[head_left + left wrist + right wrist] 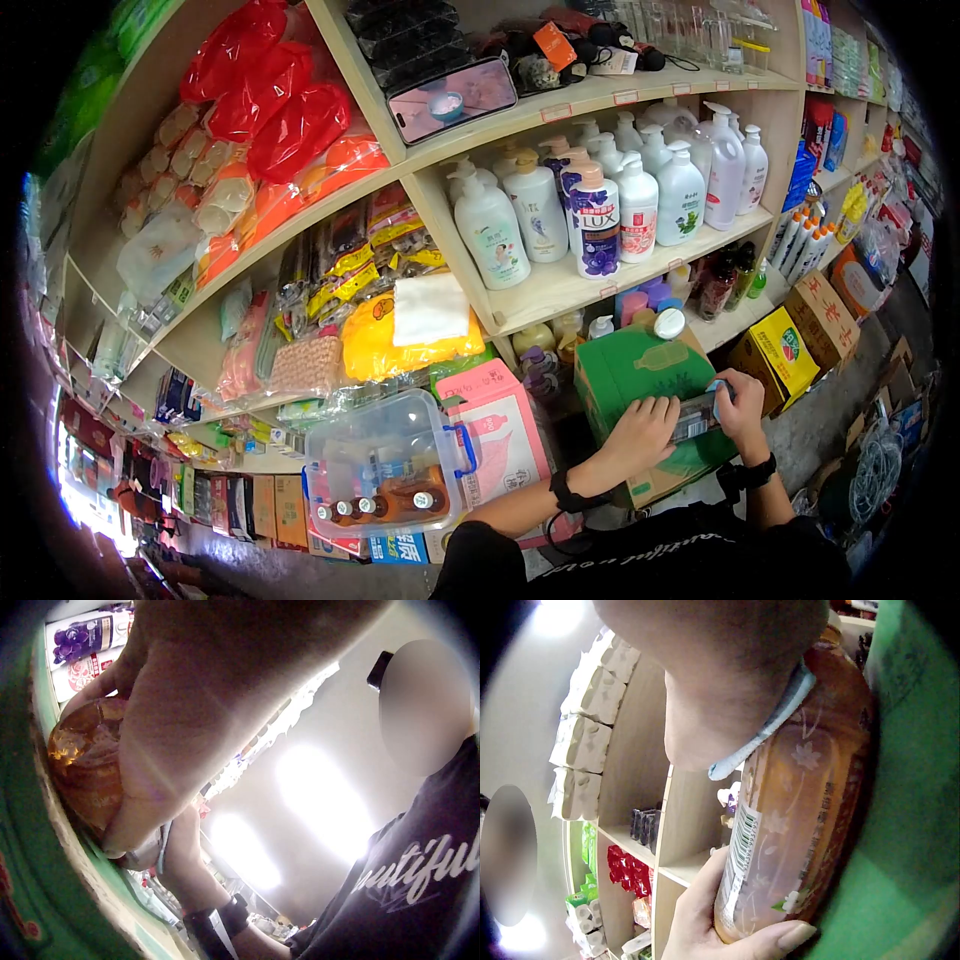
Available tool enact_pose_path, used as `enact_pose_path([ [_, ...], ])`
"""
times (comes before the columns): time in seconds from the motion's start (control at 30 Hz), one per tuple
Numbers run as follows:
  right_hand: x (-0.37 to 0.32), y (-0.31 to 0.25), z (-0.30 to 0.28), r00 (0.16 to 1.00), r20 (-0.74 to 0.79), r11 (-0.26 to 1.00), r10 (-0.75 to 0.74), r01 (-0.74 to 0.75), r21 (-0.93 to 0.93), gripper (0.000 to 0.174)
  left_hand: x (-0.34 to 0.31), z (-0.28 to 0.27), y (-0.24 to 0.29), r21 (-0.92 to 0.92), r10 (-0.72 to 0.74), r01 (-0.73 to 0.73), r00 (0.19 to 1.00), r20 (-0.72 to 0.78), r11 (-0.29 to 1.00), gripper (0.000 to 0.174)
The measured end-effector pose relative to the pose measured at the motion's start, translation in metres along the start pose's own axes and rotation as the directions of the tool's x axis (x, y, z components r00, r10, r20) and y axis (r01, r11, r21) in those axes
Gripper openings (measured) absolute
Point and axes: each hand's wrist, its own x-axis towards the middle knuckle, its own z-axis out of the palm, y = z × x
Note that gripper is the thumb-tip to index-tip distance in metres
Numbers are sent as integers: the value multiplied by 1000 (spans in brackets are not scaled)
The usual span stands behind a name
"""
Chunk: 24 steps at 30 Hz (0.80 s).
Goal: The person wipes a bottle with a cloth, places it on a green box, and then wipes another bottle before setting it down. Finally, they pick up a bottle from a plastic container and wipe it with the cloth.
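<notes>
A clear plastic bottle of amber drink, with a barcode label, lies on its side over the green carton. My left hand grips its base end; in the right wrist view the thumb lies along the label. At the other end, my right hand holds a light blue cloth against the bottle near its shoulder. The left wrist view shows the bottle's rounded base beside the left palm, which hides much of the rest.
A clear plastic tub with several amber bottles stands left of the carton, beside a pink box. Shelves ahead hold pump bottles and a propped phone. A yellow box stands at right.
</notes>
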Motion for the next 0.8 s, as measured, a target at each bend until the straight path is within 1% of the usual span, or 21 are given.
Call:
enact_pose_path([
  [0.23,1,-1,0,1000,1,1000,13,-13,8,17,0,2,0,-9,3,-3,1000,-15,1000,81],
  [0.33,1,-1,1,1000,-22,1000,-18,18,-1,17,0,0,-1,-15,-2,2,1000,3,1000,81],
  [0.43,2,-7,-3,1000,2,1000,4,-4,11,18,0,-1,0,-3,11,-11,1000,-20,1000,82],
  [0.8,1,-4,-1,999,-21,999,-35,35,-12,18,1,-1,0,7,11,-11,1000,-1,1000,82],
])
